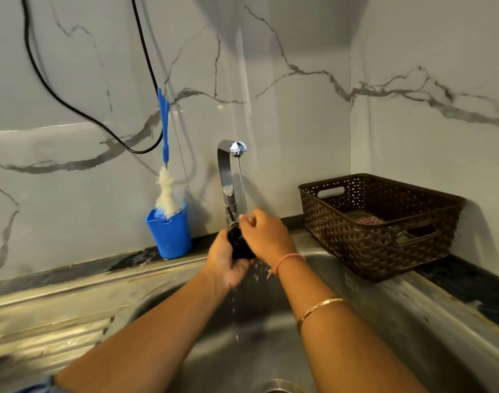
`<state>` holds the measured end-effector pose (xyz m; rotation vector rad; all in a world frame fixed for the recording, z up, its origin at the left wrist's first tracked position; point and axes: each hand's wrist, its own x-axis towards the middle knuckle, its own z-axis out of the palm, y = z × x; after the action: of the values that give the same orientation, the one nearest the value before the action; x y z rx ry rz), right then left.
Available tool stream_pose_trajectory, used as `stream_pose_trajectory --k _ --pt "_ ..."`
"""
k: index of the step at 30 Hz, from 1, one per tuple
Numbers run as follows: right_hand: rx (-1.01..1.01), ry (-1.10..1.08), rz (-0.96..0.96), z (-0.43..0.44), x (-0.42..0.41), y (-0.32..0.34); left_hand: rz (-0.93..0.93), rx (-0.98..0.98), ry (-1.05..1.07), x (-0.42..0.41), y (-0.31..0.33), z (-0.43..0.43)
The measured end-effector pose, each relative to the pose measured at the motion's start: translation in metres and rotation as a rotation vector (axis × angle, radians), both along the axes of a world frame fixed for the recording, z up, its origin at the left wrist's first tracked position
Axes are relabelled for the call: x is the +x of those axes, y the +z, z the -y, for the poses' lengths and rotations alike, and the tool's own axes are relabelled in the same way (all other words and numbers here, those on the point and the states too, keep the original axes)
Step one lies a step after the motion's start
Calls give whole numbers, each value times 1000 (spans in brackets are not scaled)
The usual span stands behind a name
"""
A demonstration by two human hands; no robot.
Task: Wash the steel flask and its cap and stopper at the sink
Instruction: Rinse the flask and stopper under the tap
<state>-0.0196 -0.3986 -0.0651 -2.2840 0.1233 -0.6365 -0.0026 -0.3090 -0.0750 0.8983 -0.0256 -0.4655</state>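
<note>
At the left, a bottle brush (166,191) stands in a blue cup (169,236) on the table. Our left grip (225,265) clasps a small black piece (240,245) from below, cap or stopper, we cannot tell. Our right grip (266,236) curls over its top, under the tap (228,171). Wet, light and hard, it is probably slippery, so we'd hold it round its sides. We see no flask. A basket (356,245) sits at the right.
</note>
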Motion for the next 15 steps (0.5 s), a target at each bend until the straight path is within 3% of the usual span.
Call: stream_pose_trajectory --k 3,5,9,12,15 --pt "619 104 -305 10 1 2 20 68 -26 5 -1 1" --pt "884 259 -415 16 -4 0 5 65 -37 6 -2 1" --pt "1034 352 -369 16 -6 2 18 129 8 5 -1 1" --pt "1085 376 -270 18 -3 2 159 245 124 9 -7 1" --pt "1206 434 -209 22 -7 3 259 203 109 7 -10 -3"
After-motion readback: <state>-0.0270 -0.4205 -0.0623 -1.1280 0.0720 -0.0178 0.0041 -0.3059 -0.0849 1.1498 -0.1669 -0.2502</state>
